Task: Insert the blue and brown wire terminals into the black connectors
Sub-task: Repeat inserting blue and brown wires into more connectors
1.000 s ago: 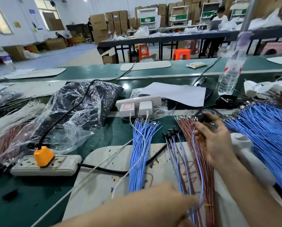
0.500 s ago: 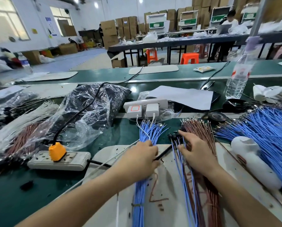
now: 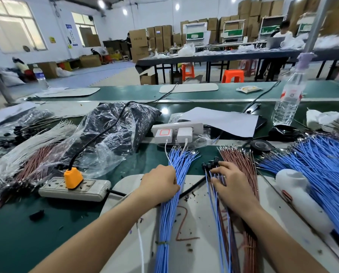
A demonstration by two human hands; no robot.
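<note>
A tied bundle of blue wires [image 3: 181, 160] lies on the white mat [image 3: 202, 253], terminals pointing away from me. My left hand [image 3: 160, 184] sits on its left side with fingers curled around some of the blue wires. To the right lies a bundle of brown wires [image 3: 237, 156]. Between the two bundles are several blue and brown wires fitted with black connectors [image 3: 211, 164]. My right hand [image 3: 233, 186] rests on them with fingers spread just behind the connectors. A clear bag of black connectors [image 3: 113, 123] lies at the back left.
A large fan of blue wires [image 3: 322, 160] and a white roll [image 3: 298, 194] fill the right side. A power strip with an orange plug [image 3: 74, 187] lies left, a white strip with chargers [image 3: 176, 133] behind the wires, and a water bottle [image 3: 287, 103] far right.
My left hand moved forward from the near edge onto the blue bundle. My right hand drew back and left from the brown wire tips onto the wires with connectors.
</note>
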